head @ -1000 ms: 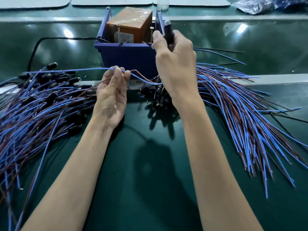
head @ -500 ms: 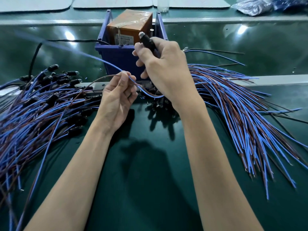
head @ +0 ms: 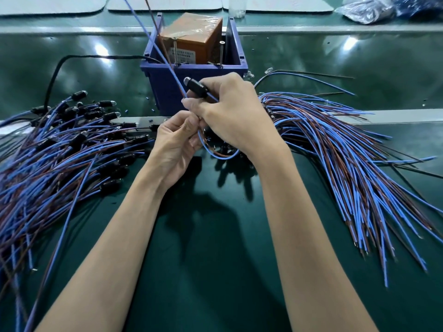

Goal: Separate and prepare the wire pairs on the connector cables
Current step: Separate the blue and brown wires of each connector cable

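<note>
Fingers (head: 199, 104) round black connector (head: 196, 87), ends of its wires (head: 153, 41) beyond view

Cannot follow the blue wire (head: 150, 40) and brown wire (head: 151, 16) past the top edge, nor the left pile (head: 60, 159) past the left edge. Cannot read the label (head: 183, 56) on the orange box (head: 194, 32): too small. Cannot see the rear of the connector (head: 195, 88) inside the right hand (head: 239, 116), nor the connectors of the right pile (head: 335, 144) behind it.
</note>
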